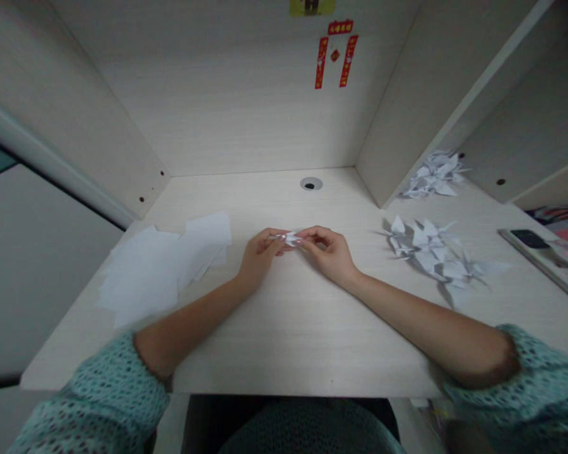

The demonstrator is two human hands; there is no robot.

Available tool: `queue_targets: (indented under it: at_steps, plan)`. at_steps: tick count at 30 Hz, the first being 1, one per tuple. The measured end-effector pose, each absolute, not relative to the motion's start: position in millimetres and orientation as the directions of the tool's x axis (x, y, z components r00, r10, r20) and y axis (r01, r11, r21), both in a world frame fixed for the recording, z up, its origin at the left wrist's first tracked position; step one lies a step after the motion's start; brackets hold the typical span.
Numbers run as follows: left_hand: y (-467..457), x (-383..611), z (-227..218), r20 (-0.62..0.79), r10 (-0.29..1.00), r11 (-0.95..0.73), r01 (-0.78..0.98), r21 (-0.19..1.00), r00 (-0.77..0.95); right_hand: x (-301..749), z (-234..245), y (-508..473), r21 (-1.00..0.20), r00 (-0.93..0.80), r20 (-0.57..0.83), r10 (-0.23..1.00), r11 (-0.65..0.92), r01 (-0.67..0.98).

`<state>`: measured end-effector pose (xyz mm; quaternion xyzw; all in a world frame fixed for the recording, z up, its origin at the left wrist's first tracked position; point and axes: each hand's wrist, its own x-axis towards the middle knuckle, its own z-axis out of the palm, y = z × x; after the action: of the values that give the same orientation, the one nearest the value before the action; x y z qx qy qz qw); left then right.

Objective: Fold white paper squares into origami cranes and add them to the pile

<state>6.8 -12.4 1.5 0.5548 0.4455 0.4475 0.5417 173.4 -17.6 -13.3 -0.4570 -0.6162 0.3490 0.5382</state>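
Note:
A small folded piece of white paper (291, 238) is pinched between both hands at the middle of the pale wooden desk (293, 334). My left hand (259, 252) grips its left end with curled fingers. My right hand (325, 250) grips its right end, fingers bent over it. Both forearms stretch out from teal knitted sleeves. Most of the paper is hidden by my fingertips.
Loose white paper sheets (161, 268) lie to the left. Several folded paper cranes (430, 252) are piled to the right, with more (433, 175) on a side shelf. A phone (529, 238) rests on a book at far right. A cable hole (311, 183) sits behind my hands.

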Motion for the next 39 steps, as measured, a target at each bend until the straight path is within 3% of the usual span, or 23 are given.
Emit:
queue_targets:
  at_steps: [13, 16, 19, 24, 28, 33, 36, 39]
  plan:
    - [-11.2, 5.1, 0.8, -0.006, 0.971, 0.001, 0.022, 1.000, 0.239, 174.0, -16.0, -15.7, -0.924, 0.014, 0.331, 0.943, 0.321, 0.208]
    - [-11.7, 5.6, -0.2, -0.002, 0.975, -0.005, 0.027, 1.000, 0.224, 176.8, -13.3, -17.3, -0.842, -0.005, 0.438, 0.899, 0.412, 0.348]
    - [-13.0, 6.6, -1.7, 0.036, 0.976, -0.047, 0.045, 0.998, 0.213, 179.8, -7.4, -21.4, -0.681, -0.090, 0.570, 0.817, 0.531, 0.505]
    - [-16.8, 6.8, -3.4, 0.099, 0.972, -0.126, 0.120, 0.985, 0.214, 182.4, -2.6, -24.4, -0.557, -0.175, 0.619, 0.766, 0.585, 0.589]
    - [-21.4, 6.8, 0.2, 0.122, 0.966, -0.180, 0.257, 0.950, 0.226, 182.0, -4.7, -21.6, -0.661, -0.118, 0.588, 0.800, 0.559, 0.500]
    - [-25.6, 9.7, 6.3, 0.235, 0.959, -0.273, 0.306, 0.912, 0.157, 176.4, -7.3, -18.6, -0.883, 0.042, 0.444, 0.895, 0.430, 0.188]
    - [-25.9, 10.5, 6.3, 0.328, 0.937, -0.349, 0.303, 0.887, 0.119, 173.4, -7.3, -20.1, -0.943, 0.003, 0.333, 0.943, 0.333, 0.004]
    - [-25.0, 9.5, 5.2, 0.424, 0.899, -0.434, 0.365, 0.824, 0.110, 173.0, -6.2, -22.5, -0.961, -0.109, 0.275, 0.955, 0.268, -0.073]
